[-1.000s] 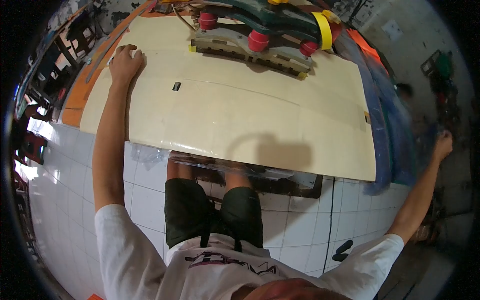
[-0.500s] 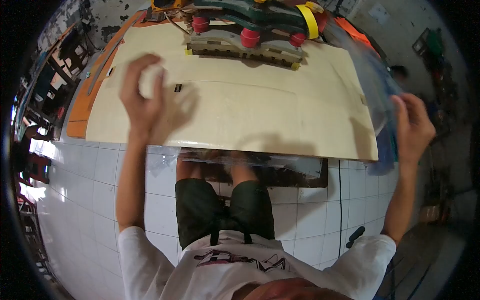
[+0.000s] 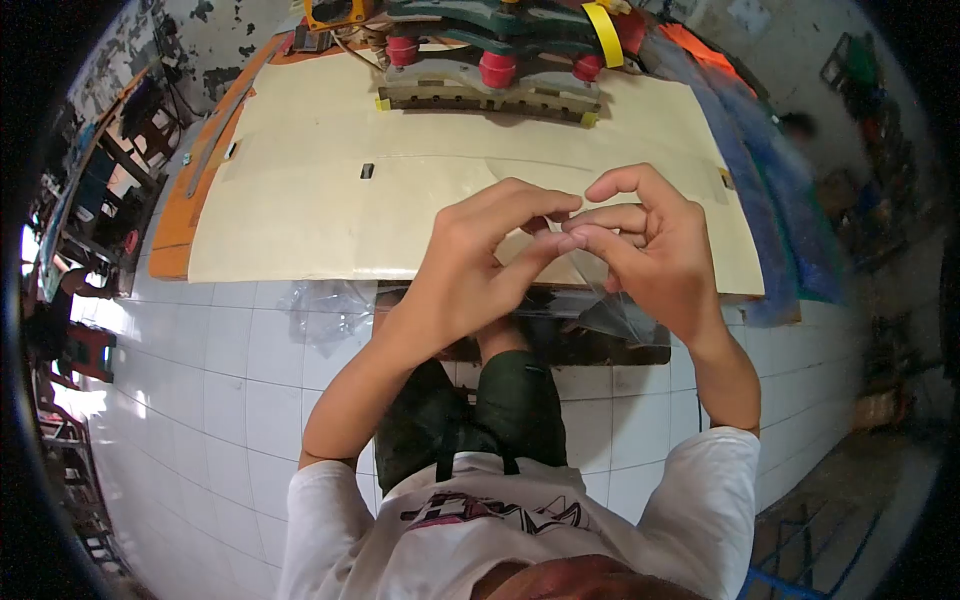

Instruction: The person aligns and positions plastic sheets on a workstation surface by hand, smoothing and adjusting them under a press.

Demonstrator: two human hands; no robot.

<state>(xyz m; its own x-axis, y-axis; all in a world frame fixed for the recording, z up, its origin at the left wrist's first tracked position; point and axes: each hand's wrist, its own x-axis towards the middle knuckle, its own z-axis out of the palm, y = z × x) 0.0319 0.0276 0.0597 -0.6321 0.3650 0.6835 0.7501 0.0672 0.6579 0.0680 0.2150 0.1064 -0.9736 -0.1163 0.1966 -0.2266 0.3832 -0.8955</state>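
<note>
My left hand (image 3: 480,250) and my right hand (image 3: 655,245) meet over the front edge of a cream board (image 3: 300,220), thumb tips almost touching. Between them is a clear plastic sheet (image 3: 612,312), thin and hard to make out, hanging below my right fingers past the board's edge. My right thumb and fingers pinch it. The left thumb and fingertips close at the same spot, on what looks like the sheet's edge. A small black piece (image 3: 367,171) lies on the board, left of my hands.
At the back of the board stands a dark green machine frame (image 3: 480,45) with red rubber mounts and a slotted metal bar. Blue plastic sheeting (image 3: 770,190) drapes off the right side. Crumpled clear plastic (image 3: 330,310) hangs under the front edge. A metal ruler (image 3: 222,130) lies left.
My right hand has come in from the far right and my left hand has moved right from above the board. Both now meet at the front centre.
</note>
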